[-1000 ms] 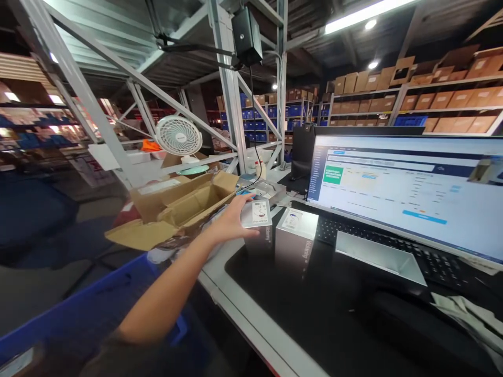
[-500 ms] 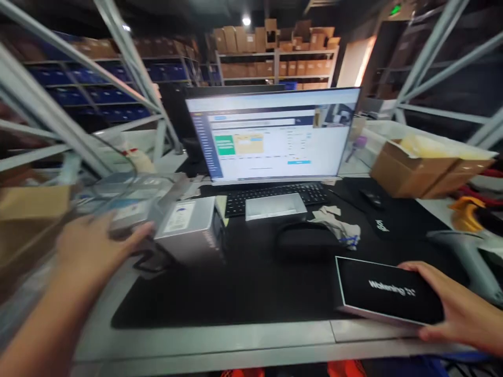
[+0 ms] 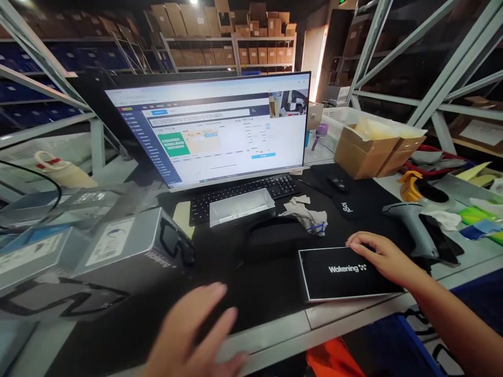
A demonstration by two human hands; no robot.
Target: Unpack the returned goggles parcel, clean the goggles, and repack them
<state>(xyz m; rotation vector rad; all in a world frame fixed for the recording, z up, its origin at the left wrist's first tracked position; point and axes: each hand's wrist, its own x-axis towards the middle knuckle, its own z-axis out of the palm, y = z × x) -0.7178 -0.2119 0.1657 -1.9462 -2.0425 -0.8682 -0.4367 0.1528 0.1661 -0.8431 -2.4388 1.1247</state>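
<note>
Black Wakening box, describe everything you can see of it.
The black Wakening box is a low, rectangular box, its dark, smooth top printed with white lettering and a small dotted mark, its visible edges pale. It looks like stiff card. It appears to lie flat, lettering up, near the desk's front edge. The right hand touches it toward its far right corner. Its inside is hidden.

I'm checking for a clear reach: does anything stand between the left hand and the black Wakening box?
Nothing visible does: just black mat and pale table edge show between the left hand and the black box, which the right hand touches.
</note>
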